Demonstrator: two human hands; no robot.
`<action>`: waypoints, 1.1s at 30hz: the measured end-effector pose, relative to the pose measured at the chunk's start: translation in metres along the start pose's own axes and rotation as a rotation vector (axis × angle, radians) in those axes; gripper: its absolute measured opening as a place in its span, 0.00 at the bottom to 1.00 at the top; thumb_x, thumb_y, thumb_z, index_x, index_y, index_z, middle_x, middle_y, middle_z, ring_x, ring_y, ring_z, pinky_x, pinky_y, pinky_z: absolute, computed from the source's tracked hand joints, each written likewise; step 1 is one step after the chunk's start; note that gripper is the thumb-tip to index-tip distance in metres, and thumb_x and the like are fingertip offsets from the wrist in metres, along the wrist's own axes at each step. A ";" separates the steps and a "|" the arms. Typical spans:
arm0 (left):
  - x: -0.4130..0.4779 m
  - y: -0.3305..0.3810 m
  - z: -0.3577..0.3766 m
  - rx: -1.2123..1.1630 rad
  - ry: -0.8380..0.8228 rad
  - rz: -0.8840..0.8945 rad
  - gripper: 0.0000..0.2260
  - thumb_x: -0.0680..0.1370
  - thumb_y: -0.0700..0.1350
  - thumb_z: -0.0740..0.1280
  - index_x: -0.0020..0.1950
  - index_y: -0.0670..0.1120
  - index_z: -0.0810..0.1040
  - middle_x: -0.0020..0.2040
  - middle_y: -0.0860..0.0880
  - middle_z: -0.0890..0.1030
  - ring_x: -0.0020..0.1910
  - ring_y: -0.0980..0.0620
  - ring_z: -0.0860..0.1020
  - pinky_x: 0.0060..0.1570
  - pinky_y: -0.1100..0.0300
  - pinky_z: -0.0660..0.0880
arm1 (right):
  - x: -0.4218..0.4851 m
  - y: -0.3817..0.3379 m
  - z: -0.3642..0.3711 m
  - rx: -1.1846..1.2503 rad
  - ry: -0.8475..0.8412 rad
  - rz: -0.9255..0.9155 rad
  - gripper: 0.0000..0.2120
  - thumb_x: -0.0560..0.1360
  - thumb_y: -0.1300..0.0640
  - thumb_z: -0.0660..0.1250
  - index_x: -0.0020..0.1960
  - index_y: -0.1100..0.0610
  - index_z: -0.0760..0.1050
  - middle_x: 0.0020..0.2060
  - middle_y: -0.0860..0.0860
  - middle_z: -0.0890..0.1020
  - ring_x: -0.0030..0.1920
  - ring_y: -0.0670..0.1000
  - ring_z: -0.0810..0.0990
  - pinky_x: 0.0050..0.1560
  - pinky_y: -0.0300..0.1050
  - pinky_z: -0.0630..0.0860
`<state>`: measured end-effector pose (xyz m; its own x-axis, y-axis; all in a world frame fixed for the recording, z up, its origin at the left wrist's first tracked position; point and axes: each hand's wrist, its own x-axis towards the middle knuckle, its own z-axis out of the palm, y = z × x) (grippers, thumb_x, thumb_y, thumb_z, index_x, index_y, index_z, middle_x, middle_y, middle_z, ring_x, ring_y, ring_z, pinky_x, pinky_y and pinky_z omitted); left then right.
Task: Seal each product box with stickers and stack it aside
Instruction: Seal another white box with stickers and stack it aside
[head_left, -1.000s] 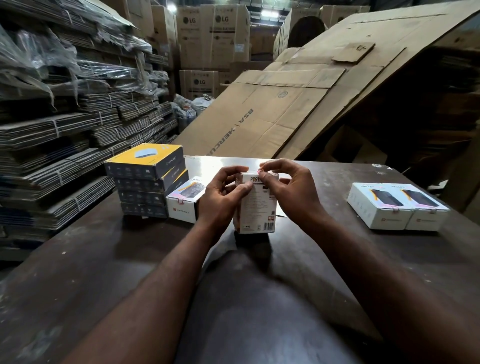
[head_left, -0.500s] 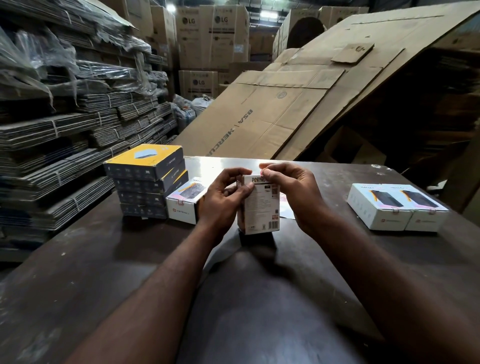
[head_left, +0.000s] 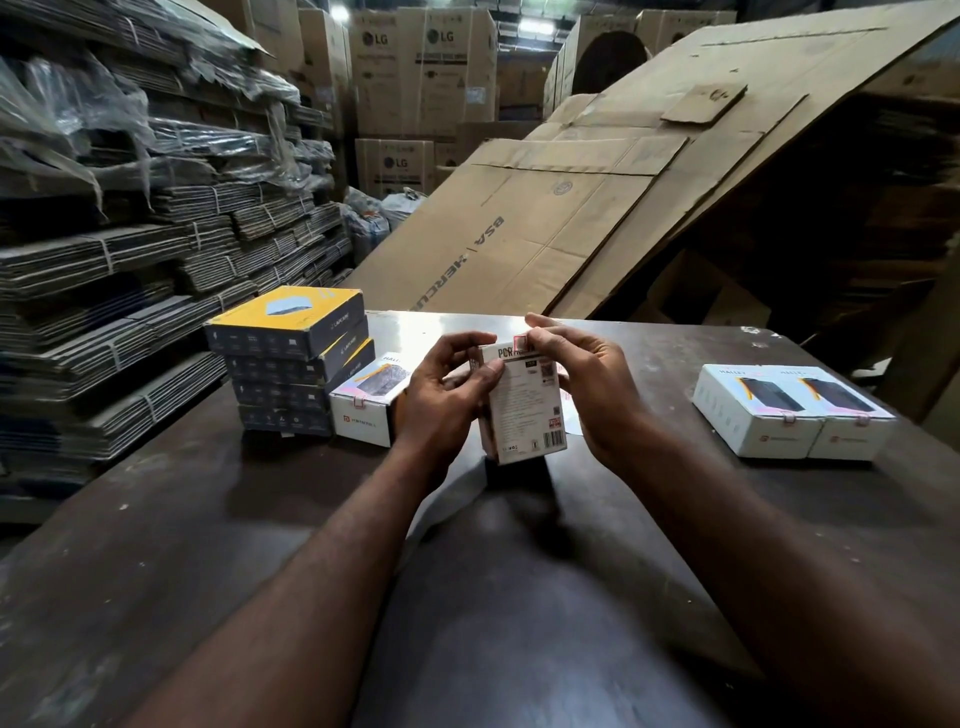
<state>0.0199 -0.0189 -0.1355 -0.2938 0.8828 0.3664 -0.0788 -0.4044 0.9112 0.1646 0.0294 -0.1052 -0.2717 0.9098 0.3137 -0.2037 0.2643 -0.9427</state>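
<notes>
We see a small white box (head_left: 524, 410) held upright over the middle of the counter (head_left: 249, 530), its printed face toward us. Whether its lower edge touches the counter we cannot tell.

The left hand (head_left: 447, 400) grips the box's left side with curled fingers, its thumb pressed flat on the face near the top. The right hand (head_left: 587, 384) curls round the upper right corner, and its thumb and forefinger pinch a small reddish sticker (head_left: 521, 343) at the top edge.

On the box we read "POR" in bold letters under the thumbs. There are blocks of fine print too small to read, a square code at the upper right and a barcode at the bottom.

Just left of the left hand lies another white box (head_left: 366, 402) lettered "HALL", with a small pink sticker over its front edge. It touches a stack of dark boxes (head_left: 291, 358) with yellow tops, whose sides read "LAPCARE".

Well apart on the right, a pair of white boxes (head_left: 795, 410) lie side by side and touching, also lettered "HALLE" and each with a pink sticker on its front edge.

Behind the counter leans a flattened cardboard sheet (head_left: 545, 234) marked "BSA" and "HERCU". Farther back stand brown cartons (head_left: 421, 67) printed "LG". Tied bundles of flat cardboard (head_left: 130, 260) are piled high on the left.
</notes>
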 end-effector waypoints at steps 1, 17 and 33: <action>0.000 0.000 0.000 -0.003 -0.002 -0.003 0.09 0.79 0.38 0.70 0.55 0.51 0.80 0.54 0.47 0.81 0.48 0.55 0.83 0.47 0.50 0.81 | 0.000 0.000 0.000 -0.001 0.004 -0.005 0.08 0.79 0.59 0.68 0.44 0.56 0.84 0.62 0.45 0.81 0.50 0.41 0.82 0.50 0.39 0.78; -0.003 0.005 0.002 -0.057 -0.011 -0.053 0.08 0.79 0.40 0.70 0.55 0.52 0.80 0.58 0.45 0.81 0.52 0.52 0.83 0.42 0.55 0.81 | -0.005 0.005 -0.002 -0.065 0.037 -0.158 0.09 0.79 0.56 0.70 0.44 0.46 0.86 0.59 0.49 0.83 0.59 0.54 0.82 0.56 0.53 0.82; -0.003 0.004 0.006 -0.098 -0.045 -0.055 0.09 0.79 0.36 0.70 0.56 0.47 0.80 0.54 0.46 0.81 0.46 0.56 0.84 0.40 0.58 0.80 | 0.002 0.015 -0.013 -0.166 0.032 -0.244 0.04 0.73 0.59 0.77 0.46 0.53 0.86 0.56 0.49 0.84 0.57 0.52 0.83 0.53 0.63 0.82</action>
<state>0.0263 -0.0220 -0.1315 -0.2435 0.9131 0.3270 -0.1873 -0.3750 0.9079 0.1737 0.0396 -0.1197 -0.2030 0.8217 0.5325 -0.1019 0.5231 -0.8461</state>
